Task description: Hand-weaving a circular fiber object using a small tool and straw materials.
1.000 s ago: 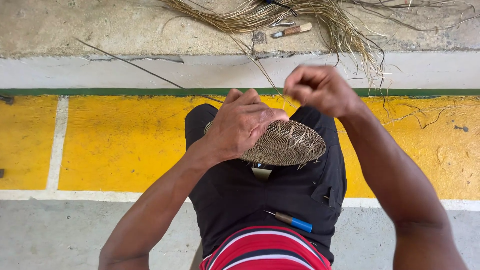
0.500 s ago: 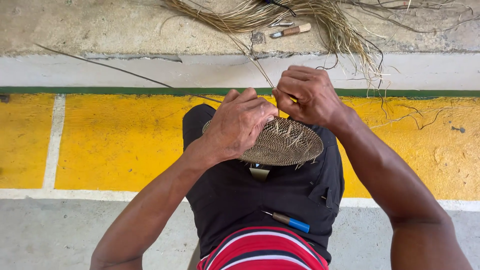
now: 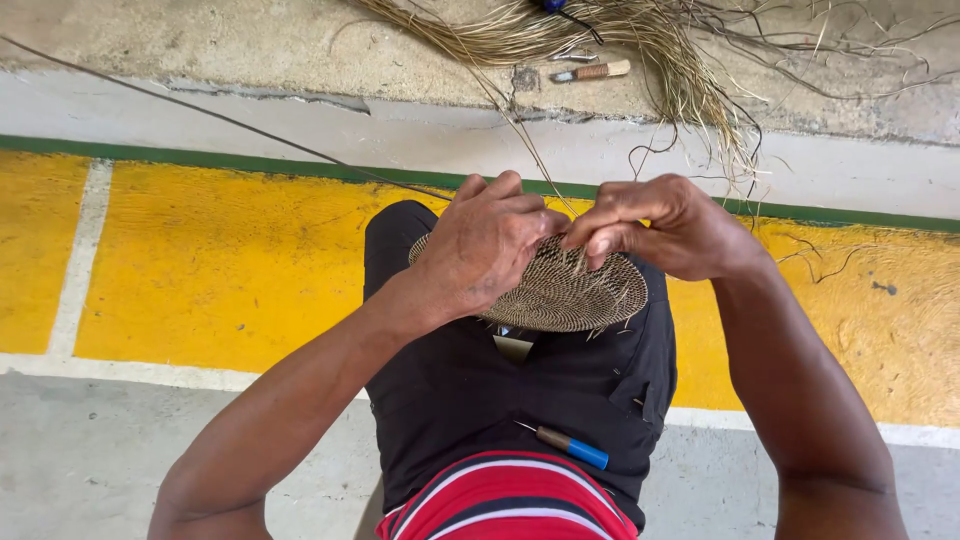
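Two hands, left hand and right hand, pinch the coiled, round woven straw disc at its rim.

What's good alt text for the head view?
Seen from above, a person's left hand and right hand pinch a fiber strand at the rim of a round woven coil mat resting on their lap. A blue-handled awl lies on the black shorts; loose dried fibers lie on the concrete ledge ahead.

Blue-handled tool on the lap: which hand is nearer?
Left, narrowly. The left hand rests on the woven disc, up and left of the blue-handled tool. The right hand pinches a fibre at the disc's far edge, farther up.
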